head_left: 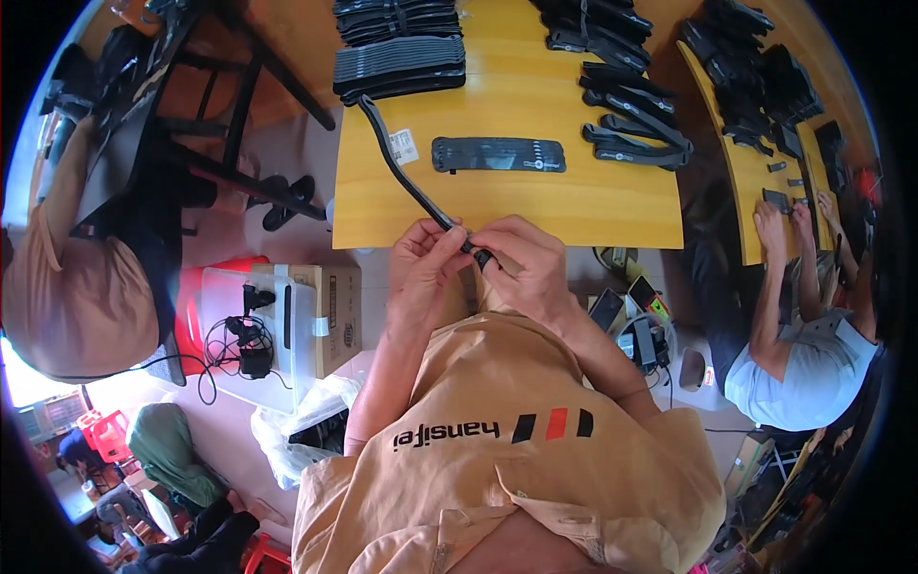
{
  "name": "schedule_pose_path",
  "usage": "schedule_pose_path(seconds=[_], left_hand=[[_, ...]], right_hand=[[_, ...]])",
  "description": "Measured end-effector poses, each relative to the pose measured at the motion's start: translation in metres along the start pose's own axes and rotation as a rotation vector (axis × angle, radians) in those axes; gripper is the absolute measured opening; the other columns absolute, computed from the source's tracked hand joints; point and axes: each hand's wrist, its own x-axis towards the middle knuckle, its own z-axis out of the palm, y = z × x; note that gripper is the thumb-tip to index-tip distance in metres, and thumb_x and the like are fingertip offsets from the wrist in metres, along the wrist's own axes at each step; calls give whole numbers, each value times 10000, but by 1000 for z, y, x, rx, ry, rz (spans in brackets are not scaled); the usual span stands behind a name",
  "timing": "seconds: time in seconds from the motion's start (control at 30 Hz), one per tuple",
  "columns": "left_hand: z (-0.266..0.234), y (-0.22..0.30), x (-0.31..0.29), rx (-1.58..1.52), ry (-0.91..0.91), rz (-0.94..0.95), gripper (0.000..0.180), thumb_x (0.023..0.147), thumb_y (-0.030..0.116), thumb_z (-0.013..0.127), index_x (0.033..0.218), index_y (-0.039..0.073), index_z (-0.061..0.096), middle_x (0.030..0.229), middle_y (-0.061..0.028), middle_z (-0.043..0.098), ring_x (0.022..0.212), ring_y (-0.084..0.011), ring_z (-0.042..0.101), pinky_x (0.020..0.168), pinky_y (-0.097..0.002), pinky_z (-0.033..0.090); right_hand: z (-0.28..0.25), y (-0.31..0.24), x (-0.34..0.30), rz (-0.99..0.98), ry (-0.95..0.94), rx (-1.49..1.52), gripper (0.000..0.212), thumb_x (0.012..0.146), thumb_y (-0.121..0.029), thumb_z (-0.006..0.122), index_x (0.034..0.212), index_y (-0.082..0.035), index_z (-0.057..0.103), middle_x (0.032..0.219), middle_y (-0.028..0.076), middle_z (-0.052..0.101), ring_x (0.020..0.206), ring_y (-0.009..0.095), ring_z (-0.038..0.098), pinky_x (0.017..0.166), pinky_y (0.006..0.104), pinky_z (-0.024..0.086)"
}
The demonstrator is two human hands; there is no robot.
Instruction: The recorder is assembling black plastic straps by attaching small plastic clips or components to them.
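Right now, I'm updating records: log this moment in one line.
Left hand: pinching long black-grey fabric-like strap | Right hand: holding strap's near end | Yellow wood-look tabletop: flat black bundle beyond hands

The strap [396, 166] extends over the table [602, 215], left of the label [404, 146].

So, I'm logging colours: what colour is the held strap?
The strap is black and grey; head view.

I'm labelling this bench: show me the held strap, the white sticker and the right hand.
Held strap [399, 173], head view: mid-length.
White sticker [404, 146], head view: its middle.
Right hand [530, 267], head view: back of the hand.
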Motion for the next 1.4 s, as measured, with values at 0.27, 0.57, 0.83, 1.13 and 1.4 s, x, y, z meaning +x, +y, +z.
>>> schedule_pose_path(seconds=[0.27, 0.57, 0.83, 1.13, 1.4], left_hand=[[6, -6, -1, 160, 63, 92, 192, 786, 61, 689, 946, 16, 592, 806, -33, 619, 718, -92, 610, 649, -214, 534], [11, -9, -5, 182, 136, 125, 152, 802, 62, 675, 922, 5, 602, 793, -31, 613, 692, -84, 593, 629, -195, 506], [8, 0, -9, 468, 161, 216, 199, 830, 149, 657, 885, -38, 620, 721, -52, 622, 629, -88, 586, 576, -208, 487], [-1, 7, -22, 822, 140, 157, 375, 885, 243, 581, 651, -49, 599, 534, -71, 575, 483, -85, 522, 459, -236, 410], [-10, 0, -21, 1118, 157, 527, 311, 888, 163, 549, 655, -40, 520, 524, -151, 469, 451, -217, 460, 449, -330, 352]], right_hand=[[1, 2, 1, 3, -7, -39, 215, 662, 38, 643, 872, 5, 610, 834, 113, 594, 684, 266, 607, 596, 325, 506], [11, 7, -4, -63, 68, -121, 219, 634, 49, 643, 842, -3, 599, 764, 110, 576, 631, 280, 593, 536, 326, 490], [18, 0, -5, 120, 89, -42, 192, 631, 80, 623, 816, 30, 612, 743, 122, 610, 642, 236, 618, 563, 281, 494], [33, 0, -2, 227, 1, 93, 177, 670, 20, 623, 846, 16, 616, 759, 120, 605, 620, 227, 608, 564, 301, 495], [40, -3, -1, 304, -22, 181, 160, 712, 95, 554, 862, 60, 597, 767, 89, 622, 680, 134, 611, 603, 236, 502]])
